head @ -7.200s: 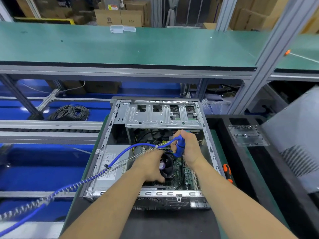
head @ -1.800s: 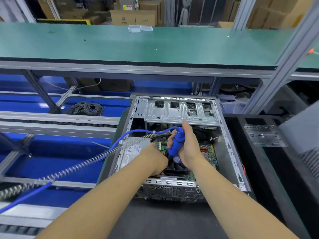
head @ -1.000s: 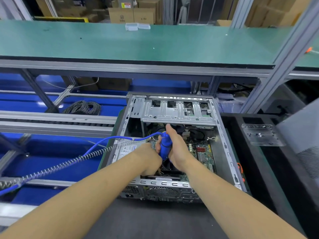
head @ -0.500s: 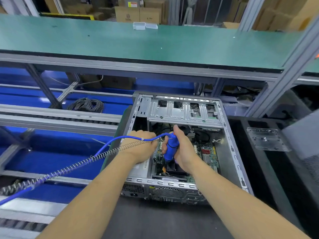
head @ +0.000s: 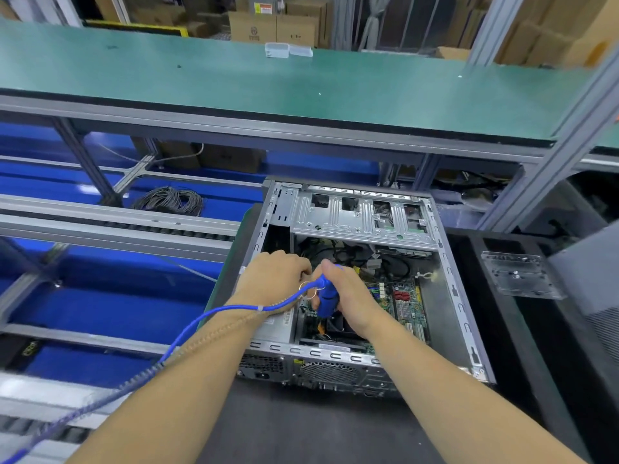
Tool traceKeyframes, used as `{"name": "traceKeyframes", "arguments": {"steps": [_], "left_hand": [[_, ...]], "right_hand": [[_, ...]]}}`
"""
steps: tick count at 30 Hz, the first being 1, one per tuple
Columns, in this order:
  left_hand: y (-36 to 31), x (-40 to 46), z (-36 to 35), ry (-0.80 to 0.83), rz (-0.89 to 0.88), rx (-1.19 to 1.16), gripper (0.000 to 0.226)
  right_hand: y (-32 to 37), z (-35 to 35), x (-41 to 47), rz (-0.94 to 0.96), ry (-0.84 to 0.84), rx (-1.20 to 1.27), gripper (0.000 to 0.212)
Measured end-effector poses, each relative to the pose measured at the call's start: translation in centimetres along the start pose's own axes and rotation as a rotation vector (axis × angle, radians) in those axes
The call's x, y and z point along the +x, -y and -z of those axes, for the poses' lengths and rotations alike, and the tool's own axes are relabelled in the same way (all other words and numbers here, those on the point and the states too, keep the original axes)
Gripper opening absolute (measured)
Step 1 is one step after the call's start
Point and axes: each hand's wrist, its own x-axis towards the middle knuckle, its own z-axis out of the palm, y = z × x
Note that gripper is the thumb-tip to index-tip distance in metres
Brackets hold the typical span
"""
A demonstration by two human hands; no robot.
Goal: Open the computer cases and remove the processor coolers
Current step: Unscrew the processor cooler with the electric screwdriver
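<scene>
Evidently mid-unscrewing: the right hand (head: 348, 296) grips the blue screwdriver (head: 326, 298) upright over the cooler (head: 336, 326) inside the open case (head: 445, 289) (left hand's (head: 274, 279) hold unclear); remaining screws likely need freeing next.

Right hand (head: 348, 296) grips blue screwdriver (head: 326, 298) upright inside open computer case (head: 449, 289); left hand (head: 274, 276) curled beside it.

Bright even overhead light, soft shadows, wide-angle edge bending, bottom-left blur.
</scene>
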Motion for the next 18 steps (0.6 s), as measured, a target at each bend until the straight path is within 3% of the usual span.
{"name": "traceKeyframes", "arguments": {"steps": [3,8,12,18], "left_hand": [[-1.0,0.3,0.1,0.092,-0.038,0.097,0.01],[-3.4,1.7,-0.4,0.342,0.069,0.294,0.071],[-4.1,1.9,-1.3,0.285,0.182,0.353,0.098],[-4.2,1.0,-2.8,0.161,0.282,0.457,0.108]], "right_hand": [[-0.2,0.6,0.3,0.003,-0.024,0.057,0.054],[-0.5,1.7,0.7,-0.059,-0.079,0.141,0.059],[-0.4,1.8,0.9,-0.052,-0.06,0.168,0.065],[-0.5,1.7,0.9,-0.047,-0.059,0.111,0.07]]}}
